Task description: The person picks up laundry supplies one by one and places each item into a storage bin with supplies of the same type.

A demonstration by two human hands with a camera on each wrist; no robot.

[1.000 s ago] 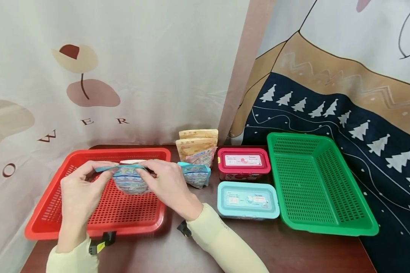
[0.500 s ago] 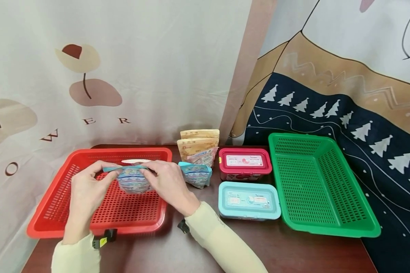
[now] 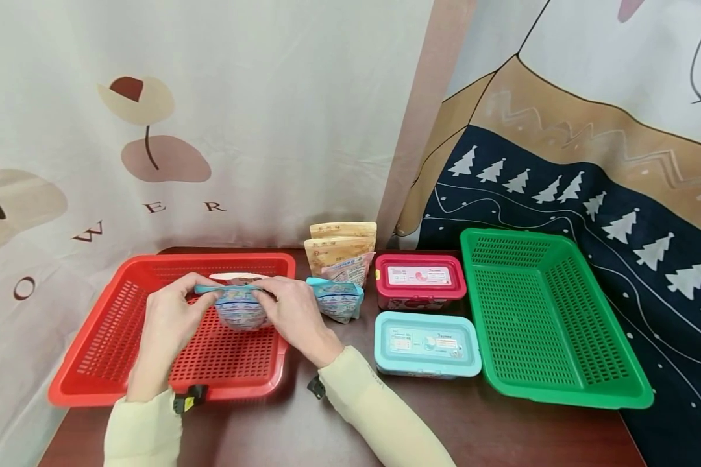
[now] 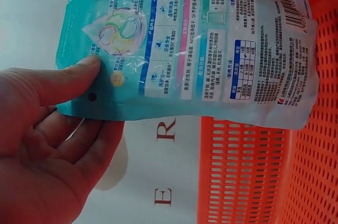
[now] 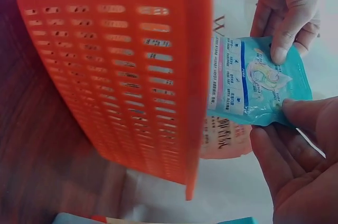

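A teal laundry detergent pouch (image 3: 242, 310) hangs over the red basket (image 3: 64, 394). My left hand (image 3: 169, 327) pinches one top corner between thumb and fingers. At the other top corner, my right hand (image 3: 299, 318) pinches the pouch the same way. The left wrist view shows the printed back of the pouch (image 4: 174, 44), its lower end at the basket's perforated wall (image 4: 237, 182). In the right wrist view, part of the pouch (image 5: 264, 84) is hidden behind the basket rim. A pinkish packet (image 5: 227, 142) with printing shows below it, partly hidden.
Beside the red basket stand another teal pouch (image 3: 337, 299), a pink packet (image 3: 350, 267) and tan pouches (image 3: 335, 250). Farther right are a crimson lidded box (image 3: 420, 275), a light blue one (image 3: 428, 344) and a green basket (image 3: 561, 324). A curtain hangs behind the table.
My left hand has moved to the right, nearer my right hand. The pouch has shifted slightly right with both hands still pinching its top. The boxes and green basket stay put.
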